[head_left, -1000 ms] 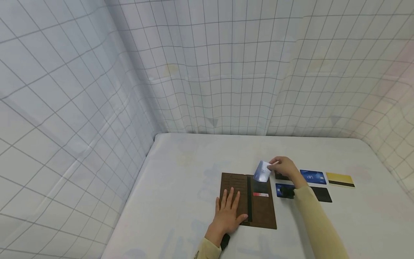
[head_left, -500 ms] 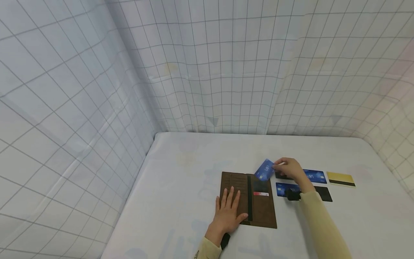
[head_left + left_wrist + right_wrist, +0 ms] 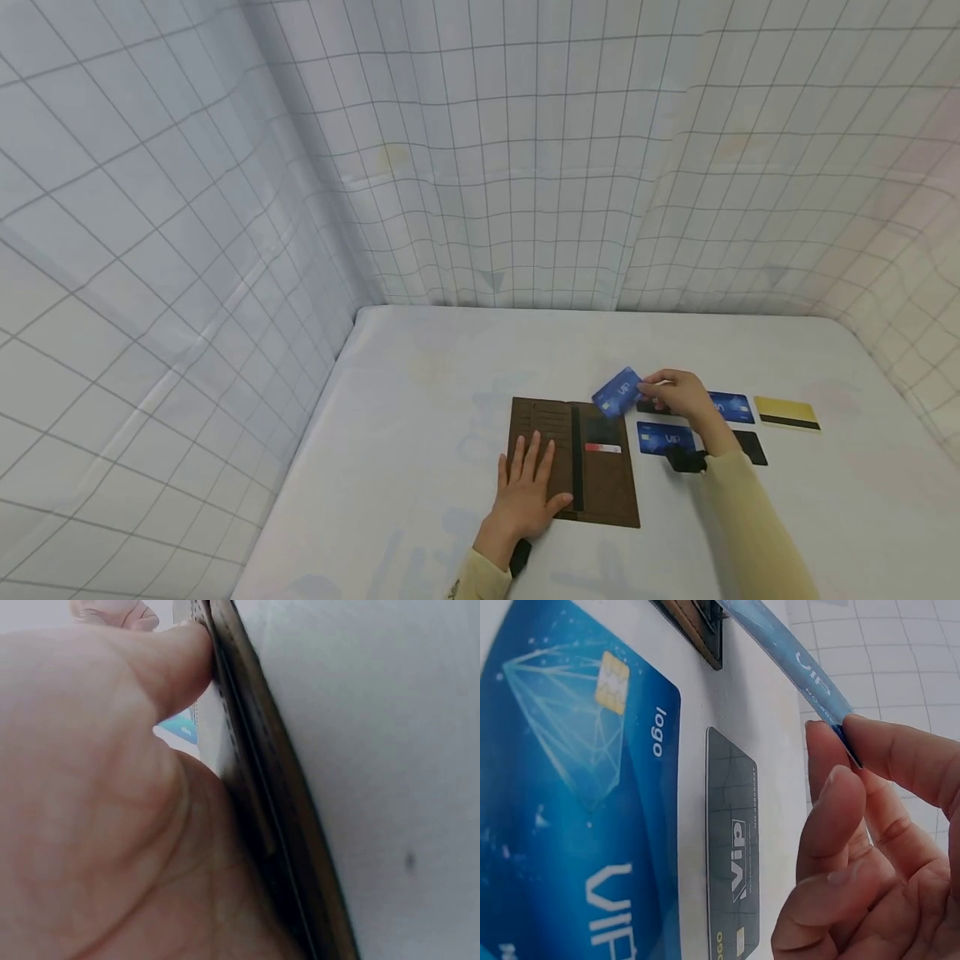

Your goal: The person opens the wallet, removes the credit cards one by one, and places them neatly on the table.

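A brown wallet (image 3: 611, 496) lies spread flat on the white table, a dark band running down its middle. My left hand (image 3: 525, 500) rests on its left half with the fingers spread; in the left wrist view the thumb (image 3: 184, 671) is at the wallet's edge. By one end, my right hand (image 3: 677, 395) pinches a blue VIP card (image 3: 618, 392) between thumb and fingers, tilted over the wallet's upper right corner. The right wrist view shows this card (image 3: 795, 664) nearly edge-on. A red-and-white strip (image 3: 603, 448) shows in the wallet's right half, below a dark window (image 3: 602, 429).
Right of the wallet lie a blue VIP card (image 3: 663, 438) and a black card (image 3: 751, 447) in the near row. Behind them are a dark card (image 3: 731, 847), another blue card (image 3: 732, 407) and a yellow card (image 3: 786, 412). Grid-patterned cloth (image 3: 480, 167) walls the table's back.
My right hand has drawn slightly right and tilted the card, whose glare gave way to its blue printed face. The left hand and the wallet have stayed put.
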Demonstrator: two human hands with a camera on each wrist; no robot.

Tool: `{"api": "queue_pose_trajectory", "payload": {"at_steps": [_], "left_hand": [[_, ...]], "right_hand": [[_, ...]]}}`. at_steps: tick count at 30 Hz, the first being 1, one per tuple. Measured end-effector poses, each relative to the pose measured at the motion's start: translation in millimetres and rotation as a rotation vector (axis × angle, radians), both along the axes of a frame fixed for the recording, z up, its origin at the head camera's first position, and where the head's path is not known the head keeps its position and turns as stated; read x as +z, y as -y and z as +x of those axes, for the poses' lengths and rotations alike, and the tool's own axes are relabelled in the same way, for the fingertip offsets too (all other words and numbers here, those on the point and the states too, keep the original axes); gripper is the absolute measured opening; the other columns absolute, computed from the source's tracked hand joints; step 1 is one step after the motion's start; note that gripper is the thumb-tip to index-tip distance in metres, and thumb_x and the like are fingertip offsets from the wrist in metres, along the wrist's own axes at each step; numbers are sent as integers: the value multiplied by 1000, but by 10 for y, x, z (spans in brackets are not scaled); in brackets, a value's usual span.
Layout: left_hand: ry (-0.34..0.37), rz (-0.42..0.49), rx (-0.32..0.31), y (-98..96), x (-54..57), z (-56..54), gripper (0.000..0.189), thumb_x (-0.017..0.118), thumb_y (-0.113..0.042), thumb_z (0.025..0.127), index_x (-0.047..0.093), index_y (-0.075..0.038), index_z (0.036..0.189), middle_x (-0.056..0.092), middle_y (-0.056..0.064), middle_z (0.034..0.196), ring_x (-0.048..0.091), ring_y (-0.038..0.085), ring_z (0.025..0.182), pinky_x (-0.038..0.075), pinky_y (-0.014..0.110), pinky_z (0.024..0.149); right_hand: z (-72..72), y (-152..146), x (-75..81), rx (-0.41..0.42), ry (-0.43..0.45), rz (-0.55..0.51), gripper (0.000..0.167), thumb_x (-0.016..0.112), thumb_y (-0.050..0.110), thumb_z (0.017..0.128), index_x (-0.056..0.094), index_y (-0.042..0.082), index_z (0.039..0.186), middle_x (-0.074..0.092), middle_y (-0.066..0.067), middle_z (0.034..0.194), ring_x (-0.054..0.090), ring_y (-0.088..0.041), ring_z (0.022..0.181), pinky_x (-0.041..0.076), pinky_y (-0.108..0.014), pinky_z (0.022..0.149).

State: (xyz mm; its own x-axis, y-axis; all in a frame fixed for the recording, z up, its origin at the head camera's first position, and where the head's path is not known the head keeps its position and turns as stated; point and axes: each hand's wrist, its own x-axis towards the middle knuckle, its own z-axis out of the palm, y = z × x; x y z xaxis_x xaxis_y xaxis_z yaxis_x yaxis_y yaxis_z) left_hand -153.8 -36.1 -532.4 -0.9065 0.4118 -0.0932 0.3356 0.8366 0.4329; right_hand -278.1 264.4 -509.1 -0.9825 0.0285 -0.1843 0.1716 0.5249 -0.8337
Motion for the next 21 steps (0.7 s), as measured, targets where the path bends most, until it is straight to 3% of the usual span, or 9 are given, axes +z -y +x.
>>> {"api": "queue_pose_trajectory", "payload": {"at_steps": [5,9,14,20,21], "left_hand": [[4,22,-9,14,-22,-14,75,44,-51,96,13,-12,153,0,11,157,-5,32,142,0,58,106],[-2,-9,1,7,-9,-20,75,46,-51,95,16,-12,152,4,12,157,-1,33,142,2,58,107],[1,-37,5,0,-11,-21,76,45,-53,95,17,-12,152,5,12,157,0,32,142,3,58,107],[-1,24,-7,12,-32,-15,76,41,-55,95,12,-15,153,-1,9,158,-6,29,142,0,57,107],[-38,23,-17,15,-97,-29,78,36,-58,95,7,-17,154,-6,7,158,-10,28,142,-4,55,107]], "right_hand": [[28,-30,-18,-60,-23,-36,39,65,33,91,62,-1,110,69,-6,87,56,-19,70,41,-33,65],[61,-55,-18,-127,-32,-40,43,67,38,88,63,0,110,68,-8,88,54,-16,70,43,-35,63],[133,-112,10,-152,-58,-41,47,66,40,88,62,-1,111,67,-10,91,54,-18,74,44,-35,65],[197,-268,19,-199,-66,-86,45,66,39,89,63,-1,110,67,-5,86,56,-19,71,41,-35,60],[197,-311,1,-213,-68,-100,42,67,39,88,65,2,107,67,-3,84,56,-19,70,42,-35,58]]}}
